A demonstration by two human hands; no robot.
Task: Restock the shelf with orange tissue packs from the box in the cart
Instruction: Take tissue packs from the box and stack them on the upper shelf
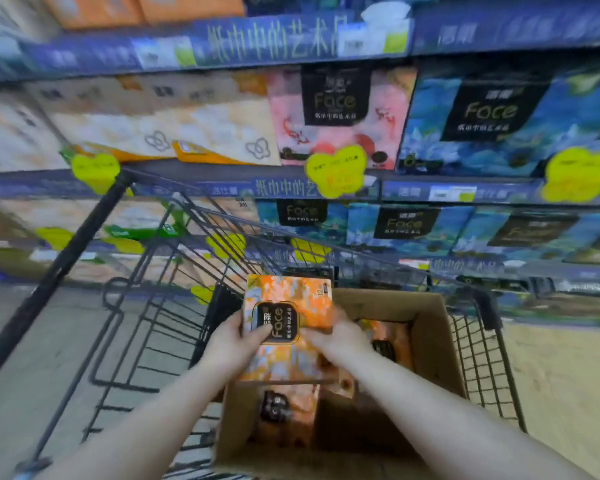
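I get bright, even store light, with soft shadow inside the box (430, 341). Shelves (243, 43) above it smear with motion blur, and their straight edges bow toward the frame's borders.

Ct. per item: cart (478, 358) x1; cardboard box (430, 341) x1; orange tissue packs (286, 306) x3 vis. (1 above box, 2 inside); left grip (232, 341) + right grip (340, 337) = 2; pink pack (388, 109) x1. Yellow tags (336, 171) blurred, no ct.

The orange printed tissue pack (288, 296) seems wrapped in glossy plastic film; the brown cardboard box (430, 334) looks matt; the black wire cart (84, 234) is coated metal.
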